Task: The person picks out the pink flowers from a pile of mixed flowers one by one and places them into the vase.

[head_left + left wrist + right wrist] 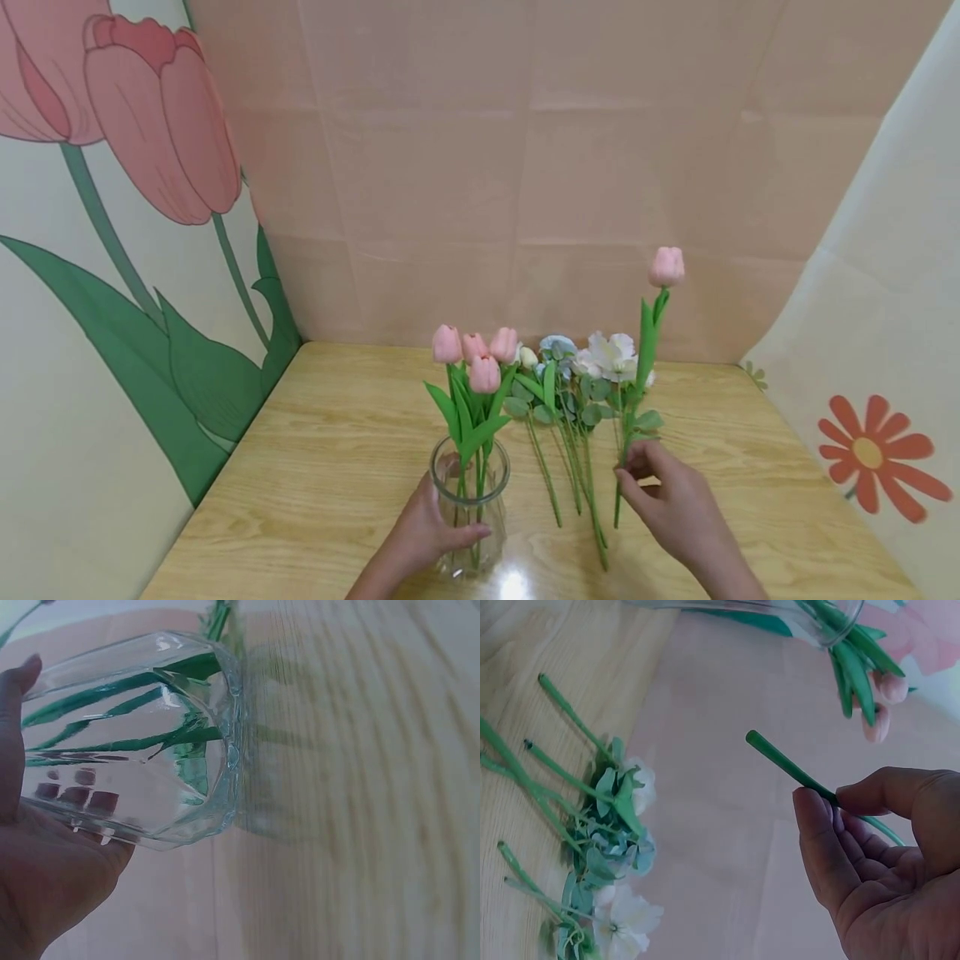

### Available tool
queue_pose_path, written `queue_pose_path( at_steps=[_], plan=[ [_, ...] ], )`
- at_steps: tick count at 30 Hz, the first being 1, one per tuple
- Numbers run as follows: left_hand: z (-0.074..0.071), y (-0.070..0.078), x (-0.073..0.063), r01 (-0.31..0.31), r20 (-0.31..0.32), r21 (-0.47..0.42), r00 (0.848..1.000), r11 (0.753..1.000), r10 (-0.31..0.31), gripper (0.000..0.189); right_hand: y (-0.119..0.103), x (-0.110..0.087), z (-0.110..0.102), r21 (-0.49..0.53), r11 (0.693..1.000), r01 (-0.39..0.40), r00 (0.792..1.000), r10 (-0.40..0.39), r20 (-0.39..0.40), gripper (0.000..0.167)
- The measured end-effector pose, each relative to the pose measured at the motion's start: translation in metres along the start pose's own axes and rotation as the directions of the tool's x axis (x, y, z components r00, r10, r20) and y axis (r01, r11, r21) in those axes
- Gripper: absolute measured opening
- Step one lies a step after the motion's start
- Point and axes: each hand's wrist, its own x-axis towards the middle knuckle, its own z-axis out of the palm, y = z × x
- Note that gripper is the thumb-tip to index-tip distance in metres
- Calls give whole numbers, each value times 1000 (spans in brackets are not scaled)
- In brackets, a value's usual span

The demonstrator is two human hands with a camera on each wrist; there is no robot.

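A clear glass vase [495,508] stands on the wooden table, with several pink tulips [483,375] in it. My left hand [431,525] grips the vase round its side, the thumb across its front; the left wrist view shows green stems [112,746] through the glass. To the right, my right hand [678,496] pinches the stem of a single pink tulip [667,267] between thumb and fingers. That tulip is upright, its bloom high above the hand. In the right wrist view, the cut end of its stem [780,760] sticks out past the fingertips, apart from the vase.
Between the hands and toward the back lie several loose flowers: a white bloom [613,357], a pale blue bloom [558,346] and leafy stems [573,467] pointing forward. A pink-beige cloth [480,167] hangs behind the table [322,450]; printed cloths flank both sides.
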Motion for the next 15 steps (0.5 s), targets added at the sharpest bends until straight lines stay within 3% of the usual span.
queue_pose_path(
  at_steps=[15],
  plan=[
    [-1, 1, 0, -3, -2, 7, 1000, 1000, 3, 95, -31, -2, 16, 108, 993, 42, 999, -41, -10, 16]
  ],
)
